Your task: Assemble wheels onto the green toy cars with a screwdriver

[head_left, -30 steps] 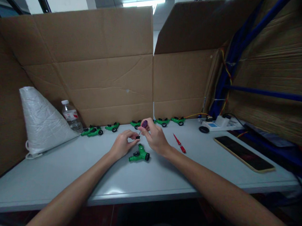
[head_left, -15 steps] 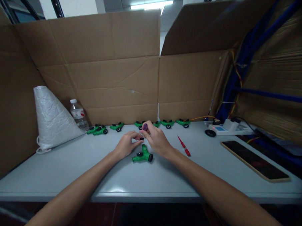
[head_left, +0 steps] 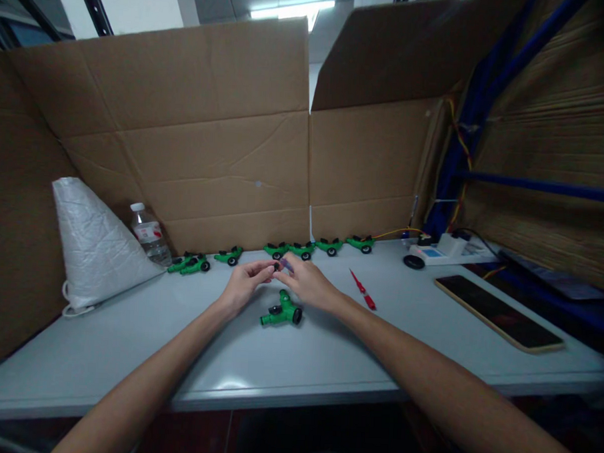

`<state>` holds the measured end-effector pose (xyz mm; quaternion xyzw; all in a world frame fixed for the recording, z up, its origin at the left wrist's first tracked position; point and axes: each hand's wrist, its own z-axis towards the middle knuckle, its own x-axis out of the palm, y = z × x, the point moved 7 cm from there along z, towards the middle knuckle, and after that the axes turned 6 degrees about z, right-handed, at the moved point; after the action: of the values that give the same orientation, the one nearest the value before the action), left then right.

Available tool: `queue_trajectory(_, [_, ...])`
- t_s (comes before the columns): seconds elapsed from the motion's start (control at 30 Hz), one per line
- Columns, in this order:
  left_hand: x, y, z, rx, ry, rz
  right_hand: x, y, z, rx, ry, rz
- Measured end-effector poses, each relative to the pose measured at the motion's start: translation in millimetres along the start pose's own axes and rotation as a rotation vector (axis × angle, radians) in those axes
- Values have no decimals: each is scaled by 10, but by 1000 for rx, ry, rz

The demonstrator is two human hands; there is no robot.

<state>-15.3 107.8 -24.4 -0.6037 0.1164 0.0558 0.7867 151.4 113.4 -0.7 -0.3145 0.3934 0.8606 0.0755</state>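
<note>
Both hands meet above the middle of the table (head_left: 216,356). My left hand (head_left: 245,284) is closed, pinching a small black part (head_left: 276,267) in its fingertips. Closed around a purple-handled tool (head_left: 287,266), my right hand (head_left: 307,280) touches the same spot; the tool's tip is hidden. Just below the hands lies a green Y-shaped fitting (head_left: 282,310) with a black lever and a black round end. To the right of my right hand rests a red pen-like tool (head_left: 363,290) with a pointed tip.
Several similar green fittings (head_left: 328,246) line the back by the cardboard wall (head_left: 209,162). At left stand a silvery padded bag (head_left: 98,247) and a water bottle (head_left: 151,236). A phone (head_left: 498,312), a power strip (head_left: 454,252) and a black ring (head_left: 413,262) lie right.
The purple-handled tool has swung down from its raised angle, its round end no longer facing me. My hands have drawn closer together around the black part. The view has shifted slightly.
</note>
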Motion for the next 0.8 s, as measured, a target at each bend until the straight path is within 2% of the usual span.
queue_trajectory(0.17, [42, 36, 8, -35, 0, -106, -15, 71, -37, -30, -20, -100])
queue_trajectory(0.33, [12, 21, 30, -22, -17, -60, -89, 50, -9, -19, -63, -86])
queue_trajectory(0.43, [-48, -56, 11, 59, -18, 180, -125, -2, -17, 37, -34, -221])
queue_trajectory(0.53, [-54, -126, -36, 188, 18, 584, -92, -69, -55, 85, 99, -403])
queue_trajectory(0.6, [-38, -102, -56, 220, 61, 756, -60, -106, -89, 103, 184, -481])
queue_trajectory(0.7, [-34, -53, -61, 203, 110, 839, -31, -147, -126, 127, 262, -515])
queue_trajectory(0.8, [-56, -189, -97, 243, 62, 847, -37, -174, -136, 145, 285, -530])
